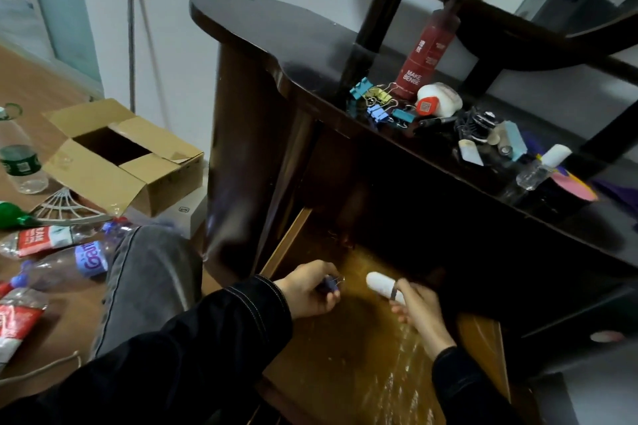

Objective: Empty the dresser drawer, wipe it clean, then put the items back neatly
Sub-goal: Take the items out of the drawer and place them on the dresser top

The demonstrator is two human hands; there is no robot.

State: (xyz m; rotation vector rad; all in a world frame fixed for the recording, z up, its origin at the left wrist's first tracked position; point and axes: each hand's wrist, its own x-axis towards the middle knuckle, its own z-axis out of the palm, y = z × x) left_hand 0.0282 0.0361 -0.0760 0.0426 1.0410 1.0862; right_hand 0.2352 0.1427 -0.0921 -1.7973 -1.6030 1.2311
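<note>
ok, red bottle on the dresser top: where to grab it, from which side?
Probably mid-body of the red bottle, coming from the front. It stands upright; binder clips and a white roll crowd its base, and the mirror frame crosses near its cap.

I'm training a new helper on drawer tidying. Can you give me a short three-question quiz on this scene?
1. True or false: the red bottle stands inside the open drawer.
2. The left hand pinches: A a small binder clip; B a sponge; C a key.
3. Fill in: the right hand grips a ___ cylinder.
Key: 1 false, it stands on the dresser top; 2 A; 3 white.
</note>
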